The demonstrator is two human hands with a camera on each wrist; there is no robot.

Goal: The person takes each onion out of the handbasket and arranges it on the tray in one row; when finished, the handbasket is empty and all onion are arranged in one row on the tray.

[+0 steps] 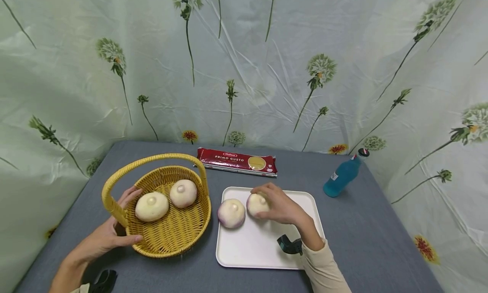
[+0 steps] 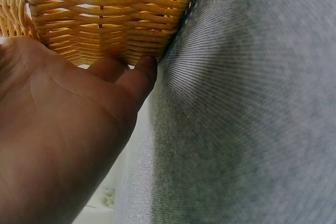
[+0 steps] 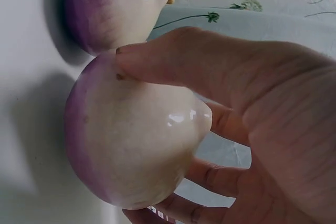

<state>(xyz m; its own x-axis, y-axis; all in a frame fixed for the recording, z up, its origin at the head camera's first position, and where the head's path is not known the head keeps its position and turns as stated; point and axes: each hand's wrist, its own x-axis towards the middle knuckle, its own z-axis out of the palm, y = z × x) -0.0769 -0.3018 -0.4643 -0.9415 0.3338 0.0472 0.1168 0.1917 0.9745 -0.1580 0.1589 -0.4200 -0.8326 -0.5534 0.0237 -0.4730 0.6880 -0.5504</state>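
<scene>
While your right hand (image 1: 280, 208) wraps the turnip on the tray, read these lines before you lift.

Held turnip (image 3: 131, 145): it sits at centre right of the head view, on the upper part of the white tray (image 1: 263, 255), touching or just beside the second turnip (image 1: 231, 213); I cannot tell which.
Feel: smooth and glossy, so likely a bit slippery; it looks firm and rounded, probably moderate in weight for one hand, and not fragile, though a drop could bruise it.
Where to hold: span the widest part of the bulb, thumb on one side and fingers (image 3: 210, 177) opposite, as the right wrist view shows; avoid pinching only the tapered crown.
Right hand state: curled over the turnip from above and grasping it, thumb along the top, fingers underneath at the far side.
Right arm pose: forearm comes in from the lower right of the head view, sleeve over the tray's near corner, wrist bent slightly inward.
Left hand (image 1: 114, 229): at lower left, fingers and thumb clasped round the rim and wall of the wicker basket (image 2: 105, 14), steadying it on the grey surface (image 2: 252, 129).
Basket contents: two pale turnips (image 1: 151, 206) lie side by side under the handle.
</scene>
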